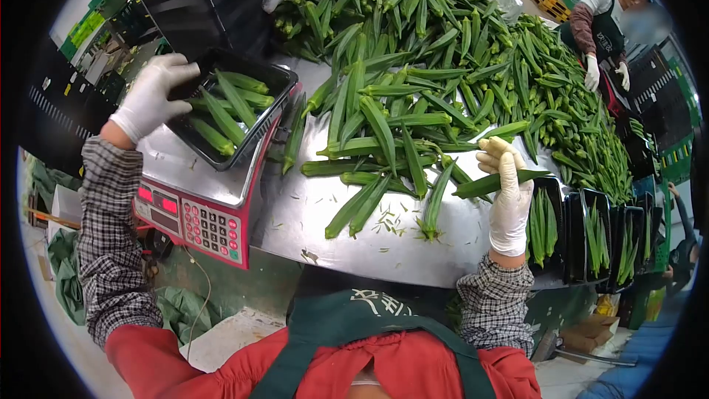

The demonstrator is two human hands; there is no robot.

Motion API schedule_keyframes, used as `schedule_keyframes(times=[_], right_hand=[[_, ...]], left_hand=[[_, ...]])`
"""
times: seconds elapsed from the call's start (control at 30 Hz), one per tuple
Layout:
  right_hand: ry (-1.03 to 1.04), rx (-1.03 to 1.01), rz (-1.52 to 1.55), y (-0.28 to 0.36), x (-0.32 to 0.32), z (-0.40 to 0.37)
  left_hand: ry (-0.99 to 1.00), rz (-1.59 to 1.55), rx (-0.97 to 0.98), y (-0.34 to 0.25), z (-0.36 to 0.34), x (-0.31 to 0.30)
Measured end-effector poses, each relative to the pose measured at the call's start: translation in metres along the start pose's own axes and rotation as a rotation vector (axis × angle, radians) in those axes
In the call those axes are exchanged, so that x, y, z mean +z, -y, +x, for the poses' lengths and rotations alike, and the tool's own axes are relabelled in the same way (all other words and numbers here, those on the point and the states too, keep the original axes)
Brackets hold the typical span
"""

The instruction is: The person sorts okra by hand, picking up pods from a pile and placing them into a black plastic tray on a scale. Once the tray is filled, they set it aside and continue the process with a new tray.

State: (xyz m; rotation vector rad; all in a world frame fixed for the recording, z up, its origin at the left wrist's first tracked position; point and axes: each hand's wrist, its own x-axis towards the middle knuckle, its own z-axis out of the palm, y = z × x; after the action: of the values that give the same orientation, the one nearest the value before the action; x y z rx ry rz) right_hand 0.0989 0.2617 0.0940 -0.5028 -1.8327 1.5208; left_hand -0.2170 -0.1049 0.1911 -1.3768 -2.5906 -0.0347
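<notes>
My left hand (pixel 155 96), in a white glove, is at the left edge of a black plastic tray (pixel 255 137), thumb and fingers apart. Several green okra pods (pixel 230 107) lie in that tray, which sits on a red-framed digital scale (pixel 203 177). My right hand (pixel 507 192), also gloved, is closed on an okra pod (pixel 476 186) held crosswise over the metal table. Another okra pod (pixel 506 131) shows at its fingertips. Loose okra (pixel 377 129) lies between the two hands.
A large okra heap (pixel 443 22) covers the back and right of the metal table (pixel 332 251). Filled black trays (pixel 543 229) line the right edge. A co-worker (pixel 609 22) with gloved hands stands at the far right. Okra scraps (pixel 388 220) lie near the front edge.
</notes>
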Motion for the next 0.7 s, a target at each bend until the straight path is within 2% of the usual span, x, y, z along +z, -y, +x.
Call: schedule_keyframes(times=[0.07, 0.1, 0.13, 0.17, 0.2, 0.23, 0.27, 0.3, 0.33, 0.37, 0.4, 0.47, 0.5, 0.53, 0.6, 0.63, 0.67, 0.7], right_hand=[[-0.019, -0.045, 0.015, 0.004, 0.0, -0.006], [-0.012, -0.12, -0.013, 0.007, 0.0, -0.01], [-0.005, -0.17, -0.017, 0.011, 0.003, -0.015], [-0.006, -0.248, -0.067, 0.012, 0.01, -0.021], [-0.004, -0.33, -0.116, 0.013, 0.02, -0.026], [0.025, -0.407, -0.125, 0.023, 0.038, -0.034], [0.108, -0.423, -0.011, 0.025, 0.054, -0.044], [0.193, -0.599, -0.125, 0.022, 0.067, -0.047], [0.268, -0.783, -0.218, 0.02, 0.079, -0.051], [0.387, -0.833, -0.274, 0.011, 0.087, -0.058], [0.555, -0.793, -0.298, 0.014, 0.095, -0.068], [0.678, -0.75, -0.537, 0.017, 0.102, -0.086], [0.735, -0.679, -0.606, 0.016, 0.1, -0.089], [0.786, -0.656, -0.766, 0.017, 0.094, -0.085], [0.642, -0.629, -0.862, -0.001, 0.077, -0.066], [0.507, -0.644, -0.877, -0.004, 0.071, -0.052], [0.373, -0.65, -0.886, -0.009, 0.067, -0.037], [0.343, -0.501, -0.904, -0.019, 0.066, -0.024]], left_hand=[[-0.227, -0.02, -0.084, -0.006, -0.008, -0.021], [-0.352, -0.075, -0.081, -0.028, -0.012, -0.035], [-0.396, -0.193, -0.066, -0.059, -0.017, -0.047], [-0.326, -0.642, -0.258, -0.107, -0.024, -0.055], [-0.131, -0.97, -0.314, -0.14, -0.037, -0.054], [0.091, -1.03, -0.097, -0.156, -0.047, -0.029], [0.423, -1.337, -0.024, -0.177, -0.049, -0.006], [0.723, -1.611, -0.215, -0.202, -0.053, 0.017], [0.842, -1.908, -0.319, -0.222, -0.059, 0.051], [0.812, -2.396, -0.432, -0.239, -0.067, 0.091], [0.536, -2.667, -0.31, -0.251, -0.07, 0.1], [0.437, -3.086, -0.479, -0.25, -0.07, 0.118], [0.323, -3.056, -0.478, -0.243, -0.065, 0.116], [0.064, -2.924, -0.653, -0.24, -0.065, 0.112], [-0.147, -2.646, -0.641, -0.224, -0.079, 0.114], [-0.216, -2.504, -0.723, -0.225, -0.079, 0.108], [-0.181, -2.49, -0.687, -0.226, -0.08, 0.107], [-0.142, -2.475, -0.655, -0.226, -0.08, 0.106]])
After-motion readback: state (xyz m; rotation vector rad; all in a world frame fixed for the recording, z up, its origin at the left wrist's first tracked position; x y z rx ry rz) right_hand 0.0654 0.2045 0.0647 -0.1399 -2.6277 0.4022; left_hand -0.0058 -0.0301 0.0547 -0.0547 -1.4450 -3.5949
